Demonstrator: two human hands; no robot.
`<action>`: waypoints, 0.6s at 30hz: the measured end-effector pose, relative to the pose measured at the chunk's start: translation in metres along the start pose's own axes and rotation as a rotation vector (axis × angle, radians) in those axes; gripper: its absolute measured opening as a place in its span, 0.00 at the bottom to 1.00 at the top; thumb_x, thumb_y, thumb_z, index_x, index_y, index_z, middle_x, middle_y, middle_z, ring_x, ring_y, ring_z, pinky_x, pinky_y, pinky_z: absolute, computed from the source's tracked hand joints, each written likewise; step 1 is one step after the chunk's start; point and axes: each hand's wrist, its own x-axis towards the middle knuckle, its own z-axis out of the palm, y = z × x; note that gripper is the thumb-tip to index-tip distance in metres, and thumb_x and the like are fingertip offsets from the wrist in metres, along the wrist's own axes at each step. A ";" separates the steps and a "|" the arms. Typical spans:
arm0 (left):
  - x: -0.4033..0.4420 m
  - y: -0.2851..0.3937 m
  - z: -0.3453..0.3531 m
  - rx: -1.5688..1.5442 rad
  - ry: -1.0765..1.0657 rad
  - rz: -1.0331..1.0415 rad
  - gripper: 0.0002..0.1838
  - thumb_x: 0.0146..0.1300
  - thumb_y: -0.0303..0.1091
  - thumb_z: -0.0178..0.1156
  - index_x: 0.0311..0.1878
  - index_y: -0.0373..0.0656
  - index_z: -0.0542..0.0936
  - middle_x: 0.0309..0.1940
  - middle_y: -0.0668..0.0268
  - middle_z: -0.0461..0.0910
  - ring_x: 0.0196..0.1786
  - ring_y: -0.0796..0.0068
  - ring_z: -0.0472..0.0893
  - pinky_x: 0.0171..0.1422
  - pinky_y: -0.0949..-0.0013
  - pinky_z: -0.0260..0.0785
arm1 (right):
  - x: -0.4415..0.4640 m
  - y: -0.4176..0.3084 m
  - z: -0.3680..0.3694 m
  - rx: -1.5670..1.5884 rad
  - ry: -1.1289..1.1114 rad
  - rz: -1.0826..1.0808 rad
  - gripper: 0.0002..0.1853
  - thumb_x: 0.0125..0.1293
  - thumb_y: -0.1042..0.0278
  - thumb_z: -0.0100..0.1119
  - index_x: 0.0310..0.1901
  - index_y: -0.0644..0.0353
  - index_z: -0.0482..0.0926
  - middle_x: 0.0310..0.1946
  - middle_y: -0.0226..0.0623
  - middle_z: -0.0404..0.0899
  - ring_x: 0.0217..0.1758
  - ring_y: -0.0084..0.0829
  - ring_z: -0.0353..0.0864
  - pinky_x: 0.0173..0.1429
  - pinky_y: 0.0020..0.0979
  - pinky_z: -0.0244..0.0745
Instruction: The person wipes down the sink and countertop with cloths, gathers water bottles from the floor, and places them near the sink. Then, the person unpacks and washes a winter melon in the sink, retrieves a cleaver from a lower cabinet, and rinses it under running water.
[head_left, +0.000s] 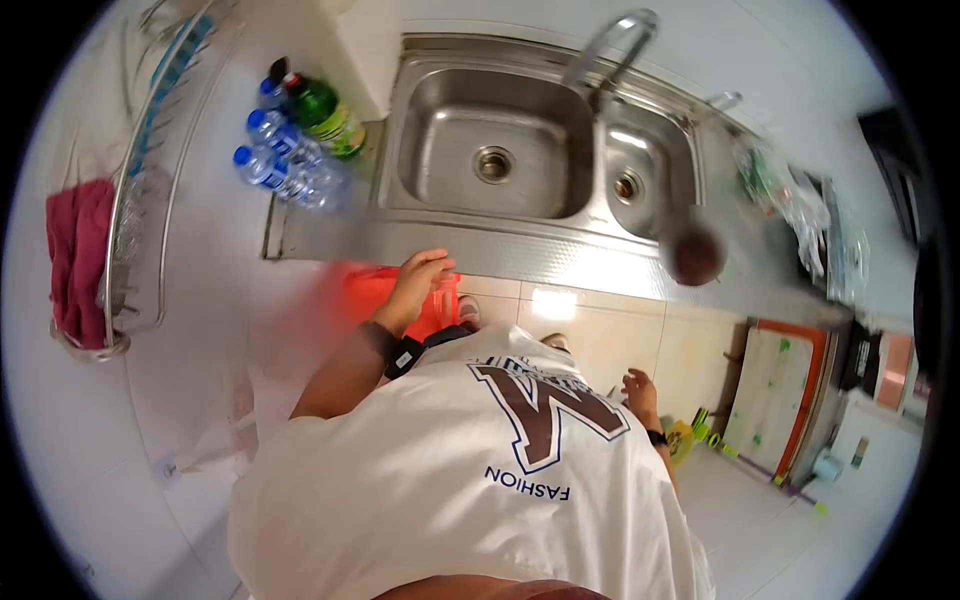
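My left hand [415, 290] is held out near the counter's front edge, fingers stretched and slightly bent, holding nothing I can see. Below it is something bright red, like a plastic bin or bag [435, 312], partly hidden by the hand and forearm. My right hand [641, 393] hangs low beside my white shirt, its fingers loosely apart and nothing visible in them. In front of me, a steel sink has a large basin [450, 185] and a small basin [640, 160], with a tap [610, 50] behind them.
Several water bottles [285, 160] and a green bottle [328, 115] stand left of the sink. A wire rack [165, 230] holds a maroon cloth [80, 260]. A blurred brown round shape [695, 257] sits at the counter's right. Plastic bags [800, 215] lie farther right, above an orange-framed panel [770, 400].
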 end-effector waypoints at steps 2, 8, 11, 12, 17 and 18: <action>-0.004 -0.007 0.009 0.038 -0.039 0.044 0.18 0.68 0.33 0.56 0.59 0.37 0.74 0.50 0.59 0.81 0.48 0.70 0.80 0.52 0.69 0.74 | 0.016 0.034 0.003 0.017 0.002 -0.134 0.20 0.67 0.63 0.58 0.58 0.60 0.76 0.38 0.39 0.83 0.35 0.28 0.84 0.35 0.30 0.78; -0.015 -0.030 0.053 0.061 -0.075 0.054 0.22 0.70 0.34 0.54 0.64 0.37 0.69 0.53 0.57 0.80 0.50 0.70 0.81 0.54 0.68 0.73 | -0.004 0.035 -0.029 0.028 0.058 -0.095 0.20 0.66 0.58 0.61 0.56 0.59 0.78 0.45 0.48 0.85 0.48 0.43 0.84 0.54 0.36 0.78; -0.026 -0.038 0.103 0.124 -0.117 0.039 0.22 0.70 0.33 0.53 0.65 0.36 0.68 0.53 0.56 0.80 0.47 0.71 0.81 0.53 0.67 0.74 | -0.023 0.074 -0.055 0.067 0.105 -0.099 0.20 0.66 0.58 0.60 0.56 0.59 0.78 0.46 0.48 0.85 0.48 0.43 0.84 0.55 0.37 0.78; -0.030 -0.045 0.122 0.145 -0.135 0.045 0.22 0.70 0.33 0.53 0.65 0.36 0.68 0.53 0.56 0.80 0.47 0.71 0.81 0.53 0.67 0.74 | -0.029 0.096 -0.066 0.088 0.129 -0.076 0.21 0.66 0.57 0.60 0.57 0.59 0.78 0.46 0.48 0.85 0.49 0.43 0.84 0.56 0.37 0.77; -0.043 -0.081 0.230 0.238 -0.291 -0.003 0.22 0.70 0.33 0.53 0.64 0.35 0.69 0.51 0.57 0.80 0.45 0.72 0.80 0.52 0.68 0.74 | -0.062 0.258 -0.081 0.131 0.293 0.119 0.21 0.64 0.55 0.60 0.53 0.60 0.81 0.47 0.47 0.84 0.52 0.47 0.83 0.55 0.39 0.76; -0.046 -0.089 0.253 0.242 -0.300 0.000 0.22 0.70 0.33 0.53 0.64 0.35 0.69 0.51 0.57 0.80 0.45 0.72 0.80 0.52 0.68 0.74 | -0.075 0.281 -0.087 0.110 0.264 0.210 0.23 0.63 0.53 0.59 0.53 0.61 0.81 0.46 0.49 0.84 0.52 0.49 0.82 0.56 0.40 0.76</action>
